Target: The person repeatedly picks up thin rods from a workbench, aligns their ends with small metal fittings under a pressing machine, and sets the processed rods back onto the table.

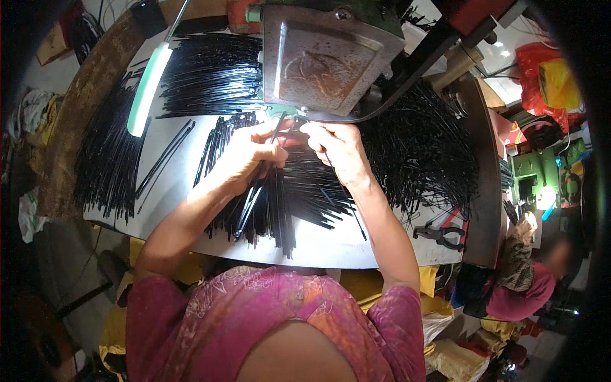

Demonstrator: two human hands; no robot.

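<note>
My left hand (245, 156) is closed on a few thin black rods (249, 207), which look like umbrella ribs and slant down toward me. In a pinch beside it, my right hand (340, 151) has another thin black rod (351, 210) hanging along the inside of my forearm. Both hands meet just under the front of a bench machine (331, 63) with a rusty metal cover. Fingers and rods overlap there, hiding exactly where the rod ends touch. Below my hands a loose heap of black rods (280, 223) lies on the white tabletop (324, 245).
More rod piles lie at far left (111, 153), behind left (210, 70) and right (420, 140). A white-green lamp (150, 89) hangs over the left side. Pliers (442, 235) rest at the right front edge. Farther right, another person (525, 280) works at a green machine (534, 172).
</note>
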